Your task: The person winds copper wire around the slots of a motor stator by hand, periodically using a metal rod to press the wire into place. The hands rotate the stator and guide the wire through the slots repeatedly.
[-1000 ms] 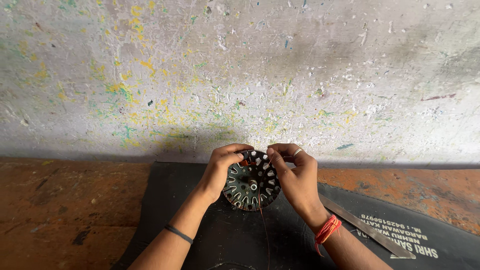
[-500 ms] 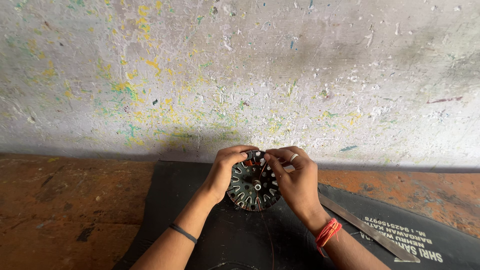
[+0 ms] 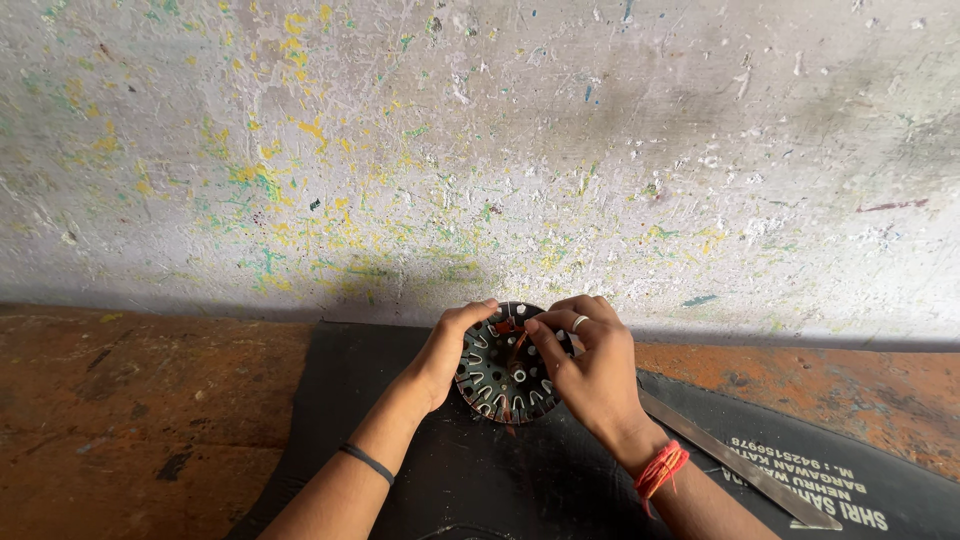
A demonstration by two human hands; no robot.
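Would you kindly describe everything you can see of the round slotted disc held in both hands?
The round slotted disc looks like dark metal, ringed with pale-lined slots around small central holes. It stands tilted up on the black mat, near the speckled wall. The left hand grips its left edge; the right hand pinches at its upper part, where a bit of reddish material shows.

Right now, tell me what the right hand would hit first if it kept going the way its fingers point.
The right hand points left and slightly up, fingertips already on the round slotted metal disc. Past that, it would likely meet the left hand gripping the disc's far edge.
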